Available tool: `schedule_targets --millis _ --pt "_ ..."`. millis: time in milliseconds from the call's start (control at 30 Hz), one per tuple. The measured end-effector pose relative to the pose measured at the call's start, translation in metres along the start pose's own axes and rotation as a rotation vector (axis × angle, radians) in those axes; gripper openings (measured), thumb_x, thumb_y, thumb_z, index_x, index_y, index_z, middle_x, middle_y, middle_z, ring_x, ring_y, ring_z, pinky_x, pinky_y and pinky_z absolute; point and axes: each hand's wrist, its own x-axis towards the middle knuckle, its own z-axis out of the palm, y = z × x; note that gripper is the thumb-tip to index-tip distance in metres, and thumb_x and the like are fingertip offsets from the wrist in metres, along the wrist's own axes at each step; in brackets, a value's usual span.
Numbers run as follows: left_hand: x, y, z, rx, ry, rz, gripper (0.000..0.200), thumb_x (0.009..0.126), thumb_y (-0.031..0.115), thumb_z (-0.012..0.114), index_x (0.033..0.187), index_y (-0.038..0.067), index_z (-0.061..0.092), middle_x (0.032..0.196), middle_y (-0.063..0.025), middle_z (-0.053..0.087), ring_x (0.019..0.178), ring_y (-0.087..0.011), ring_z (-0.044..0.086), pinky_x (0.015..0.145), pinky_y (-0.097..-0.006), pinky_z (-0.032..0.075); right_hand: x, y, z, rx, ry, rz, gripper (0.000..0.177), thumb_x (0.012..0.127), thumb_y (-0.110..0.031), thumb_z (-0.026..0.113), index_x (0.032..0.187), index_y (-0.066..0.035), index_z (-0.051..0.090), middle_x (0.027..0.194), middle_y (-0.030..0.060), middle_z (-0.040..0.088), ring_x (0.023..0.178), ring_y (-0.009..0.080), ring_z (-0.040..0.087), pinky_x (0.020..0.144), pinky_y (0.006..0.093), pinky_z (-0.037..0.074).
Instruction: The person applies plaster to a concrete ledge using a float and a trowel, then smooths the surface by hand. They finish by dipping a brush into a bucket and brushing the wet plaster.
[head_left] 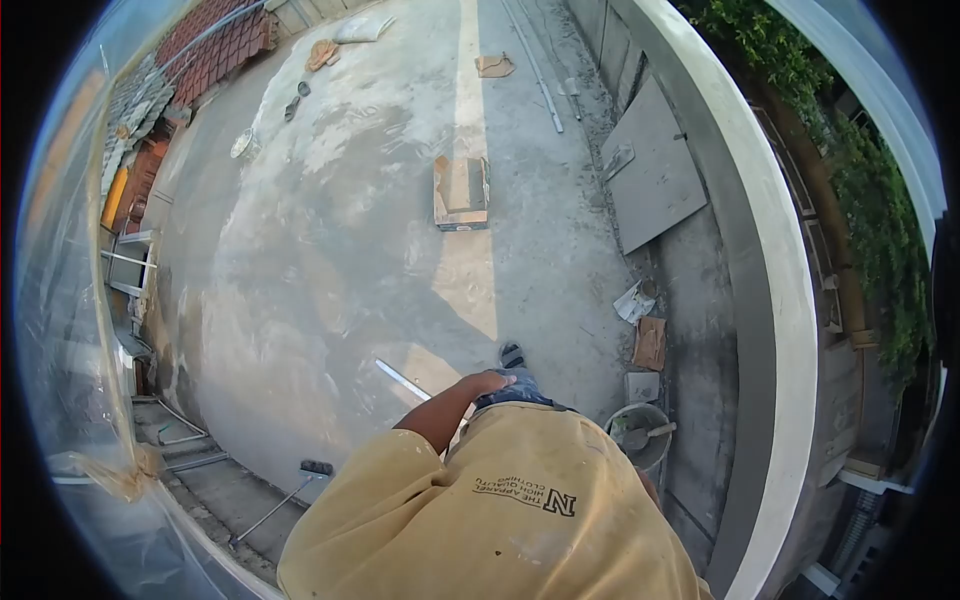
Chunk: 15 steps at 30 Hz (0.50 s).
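Note:
My left hand (490, 382) rests against the front of my blue jeans (520, 388), below the hem of my tan shirt; its fingers are too small and partly hidden to make out. A long pale metal bar (402, 380) lies slanted beside and beneath my left forearm. Of my right arm only a bit of skin shows past the shirt's right edge, and the right hand is hidden. Near that side stands a round bucket (640, 437) with a trowel-like tool in it. One sandalled foot (512, 356) is on the concrete floor.
Ahead lies an open cardboard box (462, 195). A grey board (655, 168) leans by the right wall (765, 250). Paper bags (649, 343) lie beside it. A brush with a long handle (317, 467) is at lower left. Slippers (297, 101) and a long pipe (540, 75) lie farther off.

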Motion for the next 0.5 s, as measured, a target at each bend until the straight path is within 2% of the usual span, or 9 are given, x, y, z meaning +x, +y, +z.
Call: schedule_targets --millis 67,167,200,300,333,433,500 --pt "-0.013 -0.014 -0.040 -0.188 -0.113 -0.037 0.053 0.095 0.040 0.052 0.134 0.004 0.053 0.135 -0.0151 0.055 0.120 -0.0259 0.055 0.094 -0.0424 0.049 0.022 -0.041 0.006 -0.044 -0.028 -0.031 0.027 0.085 -0.021 0.065 0.102 0.000 0.068 0.087 0.0102 0.069 0.071 0.0208 0.064 0.064 0.0355 0.051" --pt "-0.014 -0.047 -0.108 -0.175 -0.290 0.068 0.048 0.092 0.032 0.054 0.134 0.008 0.054 0.132 -0.0142 0.057 0.117 -0.0252 0.058 0.093 -0.0416 0.051 0.054 -0.108 0.022 -0.085 -0.067 -0.086 0.028 0.086 -0.020 0.065 0.105 0.001 0.068 0.088 0.0089 0.069 0.071 0.0199 0.064 0.064 0.0345 0.051" --pt "-0.050 -0.032 -0.128 -0.063 -0.244 0.091 0.042 0.095 0.033 0.057 0.120 0.000 0.061 0.122 -0.0145 0.063 0.111 -0.0262 0.062 0.086 -0.0339 0.058 0.065 -0.131 0.026 -0.095 -0.082 -0.110 0.028 0.086 -0.019 0.065 0.106 0.001 0.067 0.089 0.0084 0.069 0.071 0.0196 0.064 0.064 0.0342 0.051" --pt "-0.058 -0.035 -0.194 0.258 -0.330 0.264 0.042 0.094 0.037 0.058 0.116 0.002 0.064 0.117 -0.0092 0.066 0.108 -0.0216 0.063 0.087 -0.0351 0.056 0.100 -0.214 0.043 -0.066 -0.140 -0.219 0.029 0.087 -0.018 0.065 0.109 0.001 0.067 0.090 0.0070 0.069 0.072 0.0187 0.063 0.065 0.0332 0.051" --pt "-0.136 0.008 -0.211 0.090 -0.291 0.217 0.042 0.091 0.035 0.063 0.120 0.004 0.064 0.115 -0.0072 0.067 0.109 -0.0171 0.063 0.090 -0.0344 0.053 0.111 -0.244 0.051 -0.066 -0.154 -0.223 0.029 0.087 -0.018 0.065 0.110 0.001 0.066 0.091 0.0066 0.069 0.072 0.0184 0.063 0.065 0.0329 0.051" --pt "-0.194 0.045 -0.261 -0.131 -0.120 0.635 0.047 0.086 0.035 0.071 0.120 0.004 0.064 0.115 -0.0079 0.067 0.109 -0.0185 0.062 0.093 -0.0341 0.050 0.123 -0.331 0.078 -0.118 -0.167 -0.149 0.033 0.088 -0.020 0.066 0.115 -0.001 0.066 0.095 0.0028 0.069 0.076 0.0163 0.063 0.066 0.0320 0.051" --pt "-0.251 0.074 -0.282 -0.301 -0.286 0.935 0.054 0.083 0.038 0.075 0.123 0.004 0.063 0.117 -0.0140 0.065 0.110 -0.0267 0.061 0.096 -0.0384 0.045 0.129 -0.382 0.104 -0.126 -0.223 -0.164 0.031 0.087 -0.020 0.067 0.112 -0.002 0.067 0.093 0.0032 0.069 0.077 0.0160 0.063 0.066 0.0320 0.051"
